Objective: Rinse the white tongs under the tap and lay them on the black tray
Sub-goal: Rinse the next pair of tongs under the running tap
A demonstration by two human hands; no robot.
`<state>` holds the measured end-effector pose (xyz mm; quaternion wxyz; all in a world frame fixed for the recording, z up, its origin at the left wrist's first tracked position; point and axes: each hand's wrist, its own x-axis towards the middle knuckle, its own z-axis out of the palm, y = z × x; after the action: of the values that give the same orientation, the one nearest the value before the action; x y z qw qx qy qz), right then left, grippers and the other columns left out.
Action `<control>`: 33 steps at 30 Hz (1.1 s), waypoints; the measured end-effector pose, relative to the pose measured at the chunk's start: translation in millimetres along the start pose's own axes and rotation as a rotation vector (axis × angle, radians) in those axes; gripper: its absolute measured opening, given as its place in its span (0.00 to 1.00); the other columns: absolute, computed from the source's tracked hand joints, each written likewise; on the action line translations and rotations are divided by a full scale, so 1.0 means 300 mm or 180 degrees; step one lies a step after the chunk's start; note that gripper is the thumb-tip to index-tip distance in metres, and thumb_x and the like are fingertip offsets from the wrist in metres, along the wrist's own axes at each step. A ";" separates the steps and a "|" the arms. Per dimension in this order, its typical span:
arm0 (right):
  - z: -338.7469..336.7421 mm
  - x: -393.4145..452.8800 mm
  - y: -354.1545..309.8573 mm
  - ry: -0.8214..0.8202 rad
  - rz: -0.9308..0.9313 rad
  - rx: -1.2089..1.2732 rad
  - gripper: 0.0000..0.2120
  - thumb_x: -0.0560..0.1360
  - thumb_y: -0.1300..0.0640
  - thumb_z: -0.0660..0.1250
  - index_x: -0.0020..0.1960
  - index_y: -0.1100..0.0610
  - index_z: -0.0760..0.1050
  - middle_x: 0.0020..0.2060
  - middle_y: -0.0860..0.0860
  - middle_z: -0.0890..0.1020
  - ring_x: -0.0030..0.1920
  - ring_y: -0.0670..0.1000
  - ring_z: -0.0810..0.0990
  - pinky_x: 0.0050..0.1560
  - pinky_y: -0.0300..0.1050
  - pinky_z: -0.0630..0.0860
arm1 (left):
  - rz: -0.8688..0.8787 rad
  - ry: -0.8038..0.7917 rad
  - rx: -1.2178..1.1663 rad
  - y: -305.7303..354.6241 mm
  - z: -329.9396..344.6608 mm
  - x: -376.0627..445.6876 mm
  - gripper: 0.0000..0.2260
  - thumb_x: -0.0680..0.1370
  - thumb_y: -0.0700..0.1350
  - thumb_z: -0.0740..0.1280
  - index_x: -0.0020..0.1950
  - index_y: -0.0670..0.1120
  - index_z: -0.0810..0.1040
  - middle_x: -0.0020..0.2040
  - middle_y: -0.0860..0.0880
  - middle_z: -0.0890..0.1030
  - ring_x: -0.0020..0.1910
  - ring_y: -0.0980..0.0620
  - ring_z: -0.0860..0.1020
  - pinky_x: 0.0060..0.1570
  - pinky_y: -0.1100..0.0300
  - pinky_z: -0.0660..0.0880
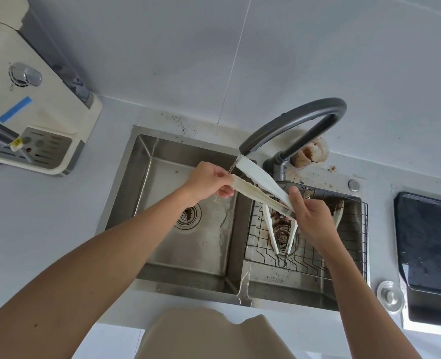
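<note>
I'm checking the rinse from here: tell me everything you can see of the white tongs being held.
The white tongs look like matte plastic: two broad, flat arms spread apart. They slant under the tap, whose water stream falls beside the upper arm's tip. The left hand pinches the lower arm's tip; the right hand grips the joined end, above the sink's divider.

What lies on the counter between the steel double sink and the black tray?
In the head view, between the steel double sink and the black tray: bare grey counter plus one round metal fitting.
</note>
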<state>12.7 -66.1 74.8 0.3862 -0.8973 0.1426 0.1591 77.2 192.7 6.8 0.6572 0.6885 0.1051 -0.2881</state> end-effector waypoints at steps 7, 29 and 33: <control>0.002 0.009 -0.012 0.0028 0.0022 -0.0064 0.34 0.80 0.33 0.58 0.25 0.56 0.67 0.19 0.45 0.66 0.21 0.46 0.64 0.29 0.42 0.63 | 0.0608 0.0030 0.1452 -0.004 0.008 0.005 0.12 0.84 0.38 0.63 0.50 0.36 0.84 0.41 0.44 0.87 0.38 0.51 0.88 0.42 0.53 0.86; 0.036 -0.004 0.016 0.0011 0.0145 0.0407 0.37 0.83 0.34 0.55 0.38 0.63 0.82 0.30 0.60 0.80 0.23 0.46 0.69 0.23 0.37 0.65 | 0.0227 0.0013 -0.0377 -0.014 0.003 -0.040 0.09 0.82 0.36 0.68 0.60 0.38 0.84 0.48 0.34 0.86 0.43 0.46 0.86 0.47 0.56 0.85; 0.052 -0.010 0.018 0.0063 0.0132 0.0428 0.41 0.82 0.34 0.54 0.38 0.72 0.79 0.23 0.50 0.71 0.20 0.42 0.65 0.24 0.39 0.64 | 0.0220 0.0095 -0.0211 -0.010 0.013 -0.038 0.12 0.78 0.34 0.71 0.61 0.38 0.84 0.48 0.40 0.88 0.45 0.48 0.87 0.51 0.55 0.85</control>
<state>5.3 -57.8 62.4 0.4408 -0.8678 0.1753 0.1483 65.4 191.8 10.5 0.6876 0.6738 0.1006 -0.2513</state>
